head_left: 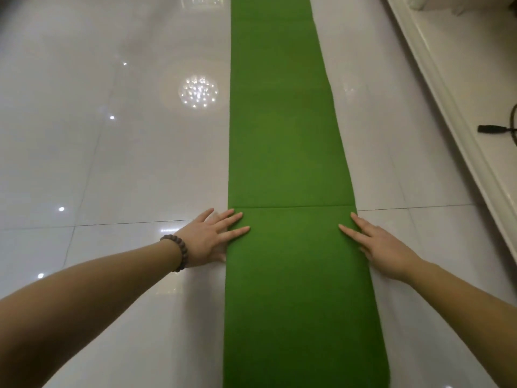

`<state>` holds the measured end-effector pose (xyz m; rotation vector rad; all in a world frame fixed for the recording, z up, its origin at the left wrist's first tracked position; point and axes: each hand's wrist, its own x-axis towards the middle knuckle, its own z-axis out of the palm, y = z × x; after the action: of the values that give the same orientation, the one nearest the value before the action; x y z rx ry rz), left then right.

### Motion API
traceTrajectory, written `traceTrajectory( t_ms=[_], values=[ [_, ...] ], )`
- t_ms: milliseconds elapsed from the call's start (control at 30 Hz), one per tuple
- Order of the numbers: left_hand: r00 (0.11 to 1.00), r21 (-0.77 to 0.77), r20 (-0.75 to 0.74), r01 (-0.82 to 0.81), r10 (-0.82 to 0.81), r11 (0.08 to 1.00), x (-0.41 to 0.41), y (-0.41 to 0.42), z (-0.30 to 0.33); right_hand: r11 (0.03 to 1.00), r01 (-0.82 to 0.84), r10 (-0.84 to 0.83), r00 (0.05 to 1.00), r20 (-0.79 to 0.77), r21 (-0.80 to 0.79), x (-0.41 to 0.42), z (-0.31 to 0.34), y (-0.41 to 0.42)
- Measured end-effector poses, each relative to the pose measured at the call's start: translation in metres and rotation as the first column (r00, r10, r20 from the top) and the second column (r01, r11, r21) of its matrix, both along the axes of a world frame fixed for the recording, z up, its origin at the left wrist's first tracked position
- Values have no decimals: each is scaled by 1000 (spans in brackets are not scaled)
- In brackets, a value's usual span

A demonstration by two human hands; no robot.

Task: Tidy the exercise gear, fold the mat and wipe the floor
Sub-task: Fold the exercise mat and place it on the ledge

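At the bottom of the frame, the green mat (291, 275) ran from the lower edge up the centre to the top, lying flat on the floor (112, 177). Its near corner at lower right was rounded. A straight crease or layer edge crossed it at mid-frame, just above both hands; which of the two could not be told.

The left hand (212, 239), a beaded bracelet (177, 254) at its wrist, lay flat with fingers straight and spread, fingertips pressing the mat's left edge; it gripped nothing. The right hand (380, 247) was likewise flat and open, fingers resting on the right edge, holding nothing.

Judgement: the fold was in hand. To do it well, both edges should be kept level, the fold made along the cross line, and the layers pressed flat.

The mat appeared matte, foam-like and pliable, its right edge slightly wavy. The floor was glossy pale tile with thin joints, mirroring ceiling lights at centre left. At upper right stood a cream moulded plinth (447, 88), with a black cable (500, 127) at the right edge.
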<state>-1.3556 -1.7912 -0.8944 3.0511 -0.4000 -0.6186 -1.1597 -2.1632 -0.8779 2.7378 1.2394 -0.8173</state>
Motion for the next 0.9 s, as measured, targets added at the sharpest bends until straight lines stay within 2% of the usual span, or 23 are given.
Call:
traceTrajectory(
  t_ms=[67,133,200,300,400,467,533,567,600,700,800,900],
  values=[
    [997,-69,66,-23,27,997,0,0,-2,991,-107,112,992,58,-80,1,5,-15],
    [988,-206,83,-113,132,972,-5,-2,-9,981,-133,142,988,58,-142,-2,9,-30],
    [949,-405,82,-246,303,881,-10,-11,-13,977,-117,120,993,10,-177,-7,9,-41],
    [848,-602,14,-416,530,682,-2,-29,4,998,-39,38,999,-30,-47,-28,5,-47],
    [788,-661,66,-425,613,618,11,-38,23,964,186,-166,979,-118,187,-39,1,-50],
    [729,-677,93,-453,678,580,16,-39,28,857,439,-349,879,-325,269,-34,9,-49],
    [656,-688,116,-488,746,536,18,-41,32,616,709,-484,684,-546,342,-32,22,-38],
    [627,-691,118,-505,770,517,20,-42,34,489,769,-534,637,-557,411,-30,25,-32],
    [599,-694,125,-517,791,501,22,-43,37,434,771,-587,635,-502,466,-31,35,-22],
    [497,-698,139,-565,856,441,28,-46,51,412,731,-637,658,-403,544,-28,62,4],
    [446,-653,239,-583,863,483,30,-49,68,356,677,-646,677,-353,645,-19,81,23],
    [416,-684,258,-559,872,469,21,-57,83,322,605,-671,688,-275,728,-22,90,30]
  ],
)
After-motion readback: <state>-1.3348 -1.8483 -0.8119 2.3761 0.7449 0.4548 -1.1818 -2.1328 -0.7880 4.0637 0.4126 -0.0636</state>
